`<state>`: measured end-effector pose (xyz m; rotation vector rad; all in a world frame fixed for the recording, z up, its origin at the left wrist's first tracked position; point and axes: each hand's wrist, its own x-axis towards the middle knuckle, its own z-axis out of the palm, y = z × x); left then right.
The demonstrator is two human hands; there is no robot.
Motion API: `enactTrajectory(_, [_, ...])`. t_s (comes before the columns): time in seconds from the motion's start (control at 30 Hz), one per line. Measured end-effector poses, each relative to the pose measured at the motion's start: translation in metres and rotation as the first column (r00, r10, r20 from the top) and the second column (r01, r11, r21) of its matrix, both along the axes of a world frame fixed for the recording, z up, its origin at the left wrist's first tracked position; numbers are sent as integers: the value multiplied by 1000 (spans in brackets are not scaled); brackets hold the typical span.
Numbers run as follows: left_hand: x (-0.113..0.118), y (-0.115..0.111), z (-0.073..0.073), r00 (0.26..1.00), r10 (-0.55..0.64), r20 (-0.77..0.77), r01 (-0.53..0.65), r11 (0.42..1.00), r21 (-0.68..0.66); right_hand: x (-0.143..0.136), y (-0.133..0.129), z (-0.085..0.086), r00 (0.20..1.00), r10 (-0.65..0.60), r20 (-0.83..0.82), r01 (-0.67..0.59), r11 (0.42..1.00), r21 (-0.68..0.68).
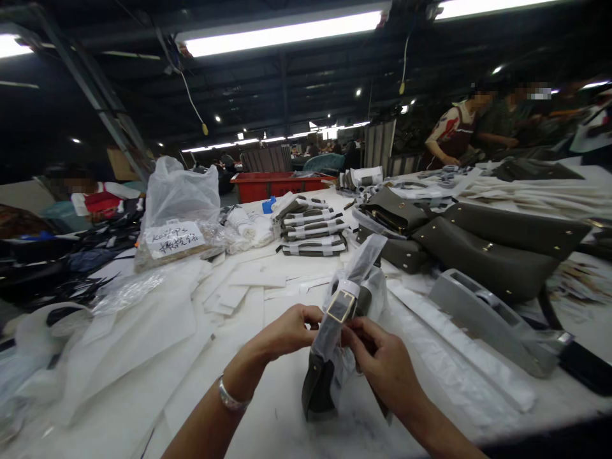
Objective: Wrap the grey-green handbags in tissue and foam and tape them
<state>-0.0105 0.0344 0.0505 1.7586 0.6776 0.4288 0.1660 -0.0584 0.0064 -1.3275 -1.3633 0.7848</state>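
Left hand (287,335): curled nearly closed beside the buckled piece (318,386), fingertips partly hidden; I can't tell what they grip.
Right hand (385,360): my thumb and forefinger pinch the clear film (327,338).
Buckled piece: between my hands, near the table's (268,417) near edge.
Film: on the piece, one end loose; partly done, I judge.
Bundle stack (313,231): white-banded, towards the far edge, apparently finished.
Dark bags (488,261): rightward, unwrapped where visible.
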Motion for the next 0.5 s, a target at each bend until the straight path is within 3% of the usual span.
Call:
enactTrajectory(0.23, [-16, -1, -5, 986, 93, 140, -60, 973, -225, 11, -5, -4, 999, 39, 12, -39, 999, -7])
enactTrajectory(0.37, [-29, -11, -8, 949, 197, 247, -105, 933, -343, 17, -12, -2, 995, 103, -11, -104, 990, -100])
enactTrajectory(0.43, [-30, -18, -10, 918, 254, 305, -125, 914, -385, 17, -15, -2, 981, 142, -132, -164, 972, -171])
enactTrajectory(0.5, [-30, -24, -11, 881, 310, 358, -149, 899, -413, 18, -20, -1, 917, 200, -344, -287, 931, -224])
